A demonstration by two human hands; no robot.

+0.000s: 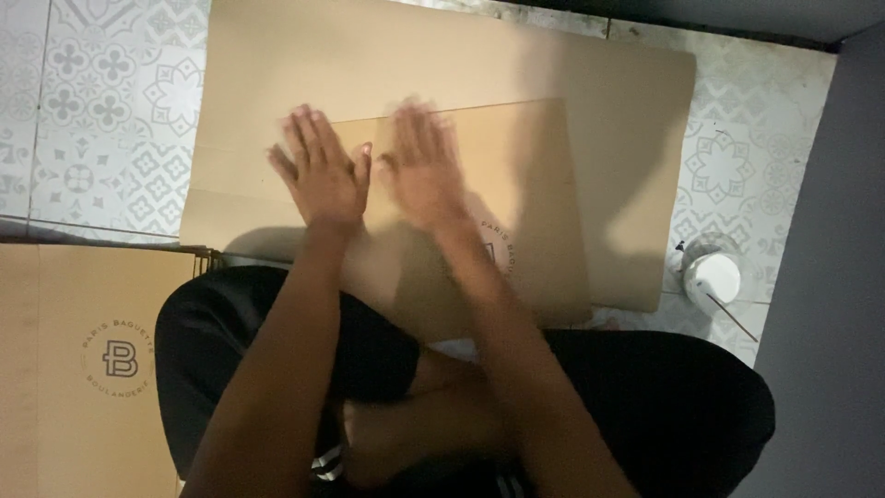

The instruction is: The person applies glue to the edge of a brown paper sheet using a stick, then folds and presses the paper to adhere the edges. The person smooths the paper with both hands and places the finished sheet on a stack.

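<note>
Two flat hands, left hand [321,175] and right hand [422,168], fingers spread, palms down, gripping nothing, pressed side by side near the far edge of a folded brown paper bag [525,212]. Bag lying atop a larger cardboard sheet [608,101] on the patterned tile floor [101,101]; white cup [712,275] just off the sheet's right edge.

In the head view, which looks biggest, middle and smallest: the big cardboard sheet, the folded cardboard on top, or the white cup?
1. Big cardboard sheet
2. Folded cardboard, under both hands
3. White cup, clearly smallest
</note>
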